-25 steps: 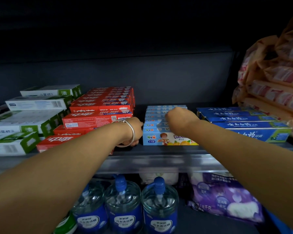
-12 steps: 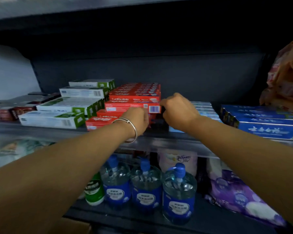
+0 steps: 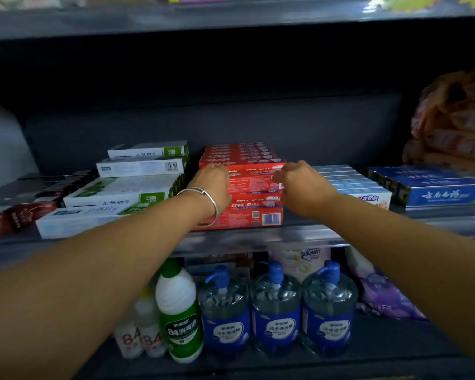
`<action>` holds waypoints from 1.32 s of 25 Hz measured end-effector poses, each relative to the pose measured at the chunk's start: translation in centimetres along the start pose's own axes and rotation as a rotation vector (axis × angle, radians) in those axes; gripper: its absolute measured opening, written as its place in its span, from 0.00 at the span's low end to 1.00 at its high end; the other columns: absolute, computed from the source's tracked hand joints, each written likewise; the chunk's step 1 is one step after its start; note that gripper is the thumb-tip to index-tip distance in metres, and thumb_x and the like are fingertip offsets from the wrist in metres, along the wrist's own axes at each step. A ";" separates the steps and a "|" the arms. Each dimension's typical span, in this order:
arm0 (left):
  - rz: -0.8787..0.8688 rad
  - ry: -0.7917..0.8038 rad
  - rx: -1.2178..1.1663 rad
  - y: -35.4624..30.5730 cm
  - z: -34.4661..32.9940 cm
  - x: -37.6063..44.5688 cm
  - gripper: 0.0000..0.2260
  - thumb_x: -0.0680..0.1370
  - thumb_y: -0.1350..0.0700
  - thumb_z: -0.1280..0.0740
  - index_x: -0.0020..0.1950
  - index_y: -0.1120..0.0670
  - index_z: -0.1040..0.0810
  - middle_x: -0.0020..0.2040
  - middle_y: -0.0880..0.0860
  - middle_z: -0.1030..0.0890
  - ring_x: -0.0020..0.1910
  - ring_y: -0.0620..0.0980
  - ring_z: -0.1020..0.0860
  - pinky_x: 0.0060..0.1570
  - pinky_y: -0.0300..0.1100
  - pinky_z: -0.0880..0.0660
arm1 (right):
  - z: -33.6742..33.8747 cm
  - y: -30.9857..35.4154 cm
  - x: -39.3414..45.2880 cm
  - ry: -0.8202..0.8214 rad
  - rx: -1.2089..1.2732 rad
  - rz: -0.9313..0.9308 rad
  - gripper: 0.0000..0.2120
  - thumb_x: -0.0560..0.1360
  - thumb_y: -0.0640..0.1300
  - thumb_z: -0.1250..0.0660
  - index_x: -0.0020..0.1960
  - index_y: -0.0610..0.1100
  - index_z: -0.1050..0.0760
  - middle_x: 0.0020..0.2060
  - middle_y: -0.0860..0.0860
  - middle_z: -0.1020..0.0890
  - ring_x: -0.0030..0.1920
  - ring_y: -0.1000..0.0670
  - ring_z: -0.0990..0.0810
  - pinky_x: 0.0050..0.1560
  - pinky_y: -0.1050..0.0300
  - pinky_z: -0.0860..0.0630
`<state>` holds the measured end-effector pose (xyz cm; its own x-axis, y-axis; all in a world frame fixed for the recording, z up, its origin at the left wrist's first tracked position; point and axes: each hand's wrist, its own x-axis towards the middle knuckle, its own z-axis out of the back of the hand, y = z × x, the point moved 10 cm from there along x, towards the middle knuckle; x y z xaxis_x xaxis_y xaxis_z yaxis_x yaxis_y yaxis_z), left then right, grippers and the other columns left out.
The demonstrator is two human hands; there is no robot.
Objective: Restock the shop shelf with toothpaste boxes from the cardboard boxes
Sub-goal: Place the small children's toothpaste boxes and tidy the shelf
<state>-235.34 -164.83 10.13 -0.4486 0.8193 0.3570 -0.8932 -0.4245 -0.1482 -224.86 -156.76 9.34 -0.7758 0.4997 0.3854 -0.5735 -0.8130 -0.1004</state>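
Gripping the red toothpaste stack [image 3: 247,185], both hands [image 3: 214,185] [image 3: 303,185] reach over the dim shelf [image 3: 258,237]

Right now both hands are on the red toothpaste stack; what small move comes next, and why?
Probably nudge the upper boxes back until their fronts line up. The left hand and right hand hold opposite ends of the red toothpaste stack, whose front faces look slightly staggered above the bottom box at the shelf edge.

Below the shelf edge [image 3: 258,237] I see three blue pump bottles [image 3: 276,311]. A green bottle [image 3: 180,314] stands left of them, a purple bag [image 3: 381,297] right.
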 end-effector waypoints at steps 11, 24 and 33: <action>0.051 0.094 -0.007 6.3 -2.2 3.5 0.27 0.73 0.49 0.31 0.68 0.56 0.34 0.64 0.59 0.31 0.64 0.58 0.33 0.65 0.53 0.32 | -2.0 3.8 5.1 0.112 -0.169 -0.002 0.24 0.77 0.44 0.38 0.72 0.46 0.37 0.67 0.44 0.31 0.67 0.42 0.34 0.67 0.46 0.35; 0.080 0.215 -0.193 7.5 -3.7 6.1 0.24 0.70 0.51 0.27 0.62 0.56 0.28 0.59 0.55 0.22 0.56 0.55 0.23 0.59 0.49 0.25 | -2.6 3.7 9.5 0.302 -0.002 0.043 0.32 0.67 0.45 0.25 0.68 0.47 0.34 0.63 0.48 0.26 0.62 0.45 0.26 0.63 0.48 0.27; 0.201 0.168 -0.422 9.5 -4.2 6.1 0.19 0.73 0.52 0.30 0.62 0.54 0.28 0.59 0.55 0.21 0.56 0.55 0.22 0.60 0.51 0.26 | -0.9 6.0 8.0 0.031 -0.007 0.142 0.22 0.77 0.46 0.36 0.69 0.45 0.36 0.66 0.46 0.30 0.66 0.45 0.31 0.63 0.50 0.30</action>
<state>-246.63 -162.27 7.03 -0.5811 0.8027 0.1341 -0.7069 -0.4163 -0.5718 -234.72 -157.38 10.98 -0.8569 0.3891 0.3381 -0.4593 -0.8741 -0.1582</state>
